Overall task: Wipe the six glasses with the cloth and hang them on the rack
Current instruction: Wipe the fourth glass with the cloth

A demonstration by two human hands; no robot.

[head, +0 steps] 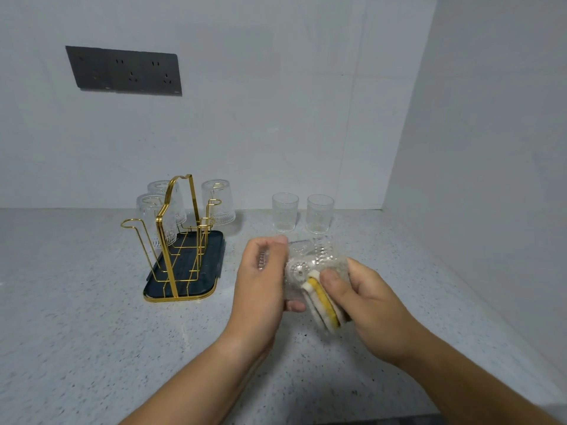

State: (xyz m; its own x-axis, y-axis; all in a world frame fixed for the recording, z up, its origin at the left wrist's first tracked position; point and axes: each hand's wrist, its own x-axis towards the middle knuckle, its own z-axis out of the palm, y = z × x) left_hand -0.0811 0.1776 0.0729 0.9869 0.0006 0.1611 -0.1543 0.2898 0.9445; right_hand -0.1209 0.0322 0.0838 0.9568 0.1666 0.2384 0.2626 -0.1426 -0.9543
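We grip the glass (306, 265), lying sideways, in our left hand (260, 271) while our right hand (365, 299) pinches the folded cloth (322, 299) against it above the surface (92, 332); two upright glasses (285, 211) stand just beyond the hands, the rack (178, 240) bearing three inverted glasses (218, 200) to their left.

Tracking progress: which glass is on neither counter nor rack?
The glass gripped sideways in the left hand, the right hand pressing the cloth on it; three others hang inverted on the rack, two stand upright.
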